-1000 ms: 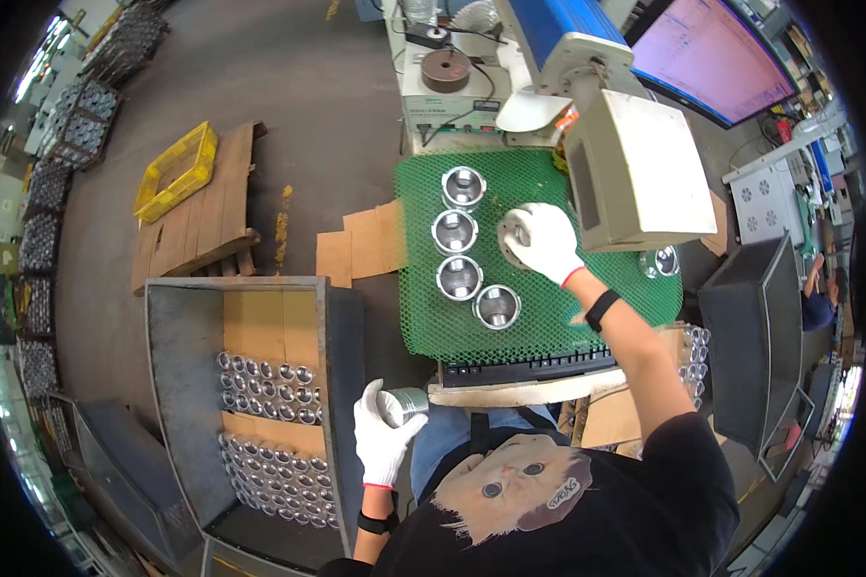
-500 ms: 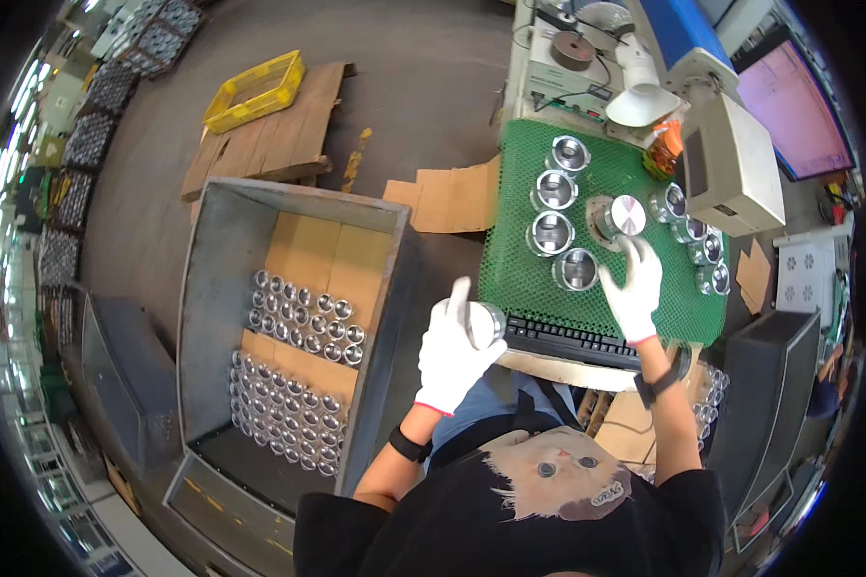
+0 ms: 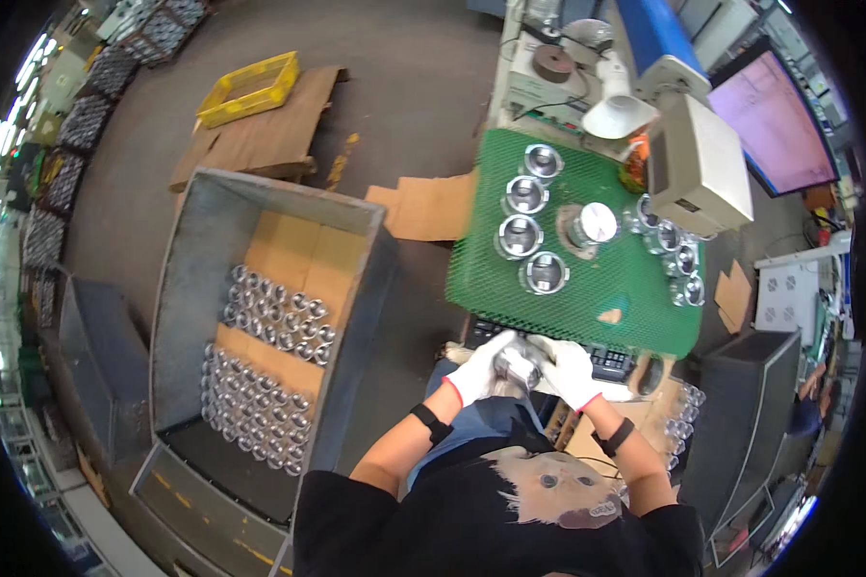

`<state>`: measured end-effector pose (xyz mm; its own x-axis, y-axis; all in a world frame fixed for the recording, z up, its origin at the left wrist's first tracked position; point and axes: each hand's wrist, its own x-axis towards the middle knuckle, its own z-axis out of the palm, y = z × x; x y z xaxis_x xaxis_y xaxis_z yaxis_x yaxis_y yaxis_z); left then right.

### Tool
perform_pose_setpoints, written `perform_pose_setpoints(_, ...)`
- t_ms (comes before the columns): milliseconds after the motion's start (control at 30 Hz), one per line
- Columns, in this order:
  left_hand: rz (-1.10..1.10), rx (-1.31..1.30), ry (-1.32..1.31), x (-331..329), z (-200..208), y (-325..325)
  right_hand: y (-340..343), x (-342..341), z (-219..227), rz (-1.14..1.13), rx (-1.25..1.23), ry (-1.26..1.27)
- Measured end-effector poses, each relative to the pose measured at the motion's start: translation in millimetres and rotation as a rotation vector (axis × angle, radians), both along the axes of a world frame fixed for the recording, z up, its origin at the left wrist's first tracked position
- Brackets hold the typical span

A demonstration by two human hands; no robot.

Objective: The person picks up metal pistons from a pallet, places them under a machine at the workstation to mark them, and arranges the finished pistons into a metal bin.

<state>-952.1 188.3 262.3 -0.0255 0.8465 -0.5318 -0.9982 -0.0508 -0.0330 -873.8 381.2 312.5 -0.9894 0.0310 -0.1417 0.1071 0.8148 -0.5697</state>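
My left hand (image 3: pixel 478 371) and my right hand (image 3: pixel 568 372), both in white gloves, are closed on one shiny metal piston (image 3: pixel 518 367) in front of my waist, over the near edge of the bench. Just beyond it lies a black keyboard (image 3: pixel 611 363), partly hidden by my hands. Another piston (image 3: pixel 598 222) sits on a round fixture (image 3: pixel 575 229) on the green mat (image 3: pixel 606 288), its flat top showing. Several open-ended pistons (image 3: pixel 520 237) stand in a row left of the fixture. More pistons (image 3: pixel 681 260) form a row on the right.
A beige machine head (image 3: pixel 702 163) overhangs the mat's right side, with a monitor (image 3: pixel 775 120) behind it. A white lamp (image 3: pixel 618 113) stands at the back. On my left is a grey metal bin (image 3: pixel 364 288) holding rows of pistons. Farther off, a yellow crate (image 3: pixel 250 88) rests on a wooden pallet.
My right hand has left the piston on the fixture and come down to join my left hand. Both now hold the piston that was in my left hand, lower and nearer my body.
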Motion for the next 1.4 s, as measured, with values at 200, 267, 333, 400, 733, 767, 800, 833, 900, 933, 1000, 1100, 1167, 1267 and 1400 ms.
perform_pose_setpoints(200, 0.201, -0.131, 0.128, -6, -23, 44, 13, -37, -19, -0.334, 0.216, -0.150)
perform_pose_setpoints(267, 0.166, -0.233, 0.172, -17, -22, 48, 7, -41, -17, -0.331, 0.231, -0.136)
perform_pose_setpoints(333, 0.214, -0.238, 0.170, -23, -22, 40, -4, -48, -7, -0.321, 0.245, -0.121)
perform_pose_setpoints(400, 0.149, -0.239, 0.138, -32, -30, 27, -16, -58, 21, -0.227, 0.388, 0.033)
perform_pose_setpoints(733, 0.199, -0.198, 0.178, -73, -16, 0, -30, -129, 10, -0.137, 0.590, -0.070)
perform_pose_setpoints(767, 0.209, -0.192, 0.156, -76, -17, -2, -34, -135, 10, -0.170, 0.591, -0.107)
perform_pose_setpoints(800, 0.218, -0.186, 0.135, -79, -17, -4, -37, -141, 10, -0.205, 0.590, -0.144)
perform_pose_setpoints(833, 0.206, -0.187, 0.095, -81, -16, -5, -37, -143, 10, -0.245, 0.530, -0.142)
perform_pose_setpoints(900, 0.190, -0.161, 0.100, -86, -15, -10, -35, -154, 0, -0.317, 0.492, -0.152)
perform_pose_setpoints(933, 0.186, -0.136, 0.099, -88, -12, -14, -35, -159, -1, -0.375, 0.455, -0.162)
perform_pose_setpoints(1000, 0.201, -0.194, 0.165, -96, -21, -22, -34, -163, -4, -0.427, 0.387, -0.133)
perform_pose_setpoints(1100, 0.286, -0.509, 0.618, -122, -8, -27, -35, -165, -9, -0.395, 0.419, -0.085)
perform_pose_setpoints(1167, 0.230, -0.662, 1.231, -149, 7, -23, -36, -164, 2, -0.365, 0.394, -0.121)
perform_pose_setpoints(1267, -0.026, -0.710, 2.206, -200, 64, 12, -27, -147, 8, -0.242, 0.333, -0.071)
perform_pose_setpoints(1400, -0.398, -0.382, 2.748, -257, 99, 101, -3, -105, 24, 0.036, 0.346, -0.019)
